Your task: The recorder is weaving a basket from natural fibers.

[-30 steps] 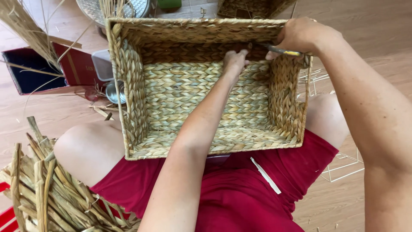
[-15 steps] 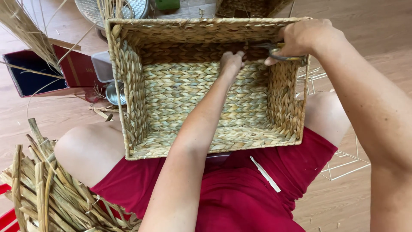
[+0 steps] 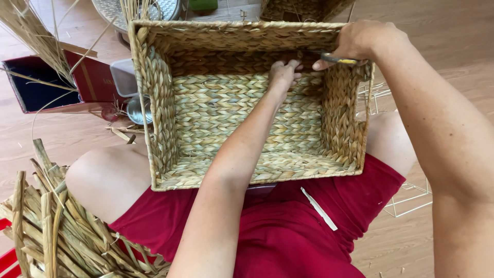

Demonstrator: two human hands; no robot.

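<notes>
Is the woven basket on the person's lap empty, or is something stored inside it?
Empty of goods: the basket's woven floor shows bare. Only the left hand reaches inside, touching the far wall.

basket (image 3: 247, 118) interior open; woven walls hem both hands.

woven basket (image 3: 226, 123), left hand (image 3: 284, 74) inside

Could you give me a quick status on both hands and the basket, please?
Left hand inside woven basket, fingers on far wall. Right hand at rim, grip on yellow-handled tool. Nothing blocking.
</notes>
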